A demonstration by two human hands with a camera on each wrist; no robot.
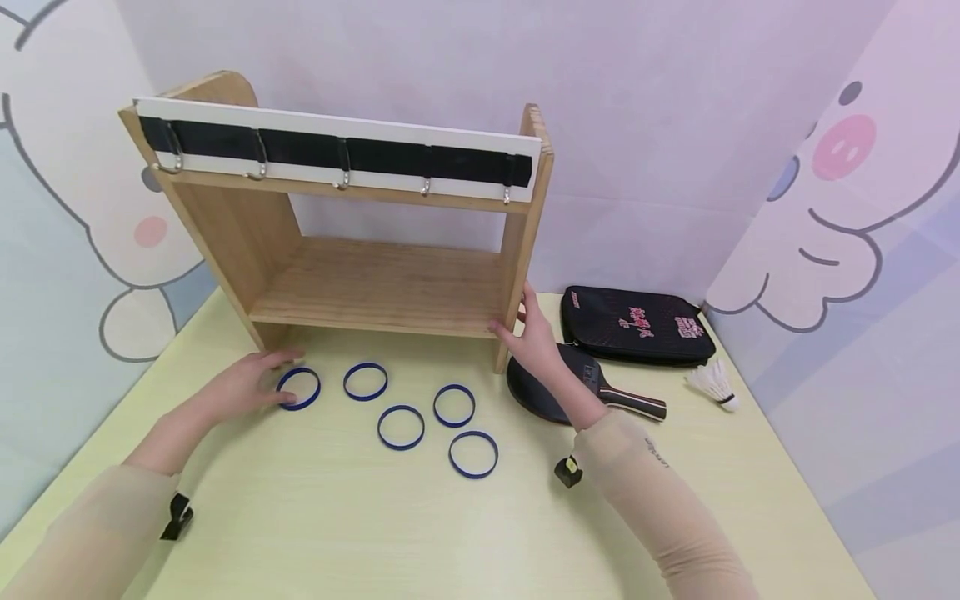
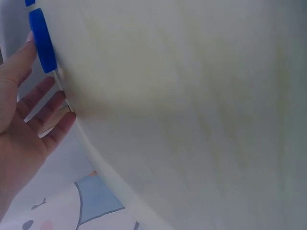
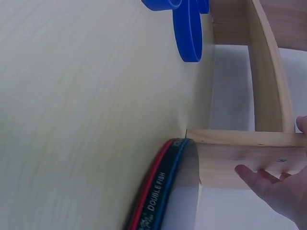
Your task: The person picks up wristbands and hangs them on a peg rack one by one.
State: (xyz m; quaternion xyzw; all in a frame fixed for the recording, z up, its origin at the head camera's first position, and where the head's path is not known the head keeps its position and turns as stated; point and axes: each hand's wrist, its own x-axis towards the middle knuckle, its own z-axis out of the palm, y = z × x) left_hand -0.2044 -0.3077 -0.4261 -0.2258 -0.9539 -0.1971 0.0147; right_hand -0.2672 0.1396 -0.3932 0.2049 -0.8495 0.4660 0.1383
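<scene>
My left hand [image 1: 243, 387] is at the leftmost blue ring [image 1: 300, 388], thumb tip at its near rim and the other fingers spread toward the rack. In the left wrist view the thumb overlaps the blue ring [image 2: 42, 40], while the other fingers are loosely extended. My right hand [image 1: 536, 337] holds the right side panel of the wooden rack [image 1: 382, 283], thumb across the front edge and fingers along the outer face. The right wrist view has those fingers [image 3: 259, 179] against the panel [image 3: 240, 138]. Several more blue rings [image 1: 401, 427] lie flat in front of the rack.
Metal hooks [image 1: 345, 171] line a black strip across the rack's upper front. Beside its right panel lies a table tennis bat [image 1: 551, 383], with a black zipped case [image 1: 637, 325] behind it and a shuttlecock [image 1: 712, 383] farther right. Printed walls stand around the table [image 1: 337, 525].
</scene>
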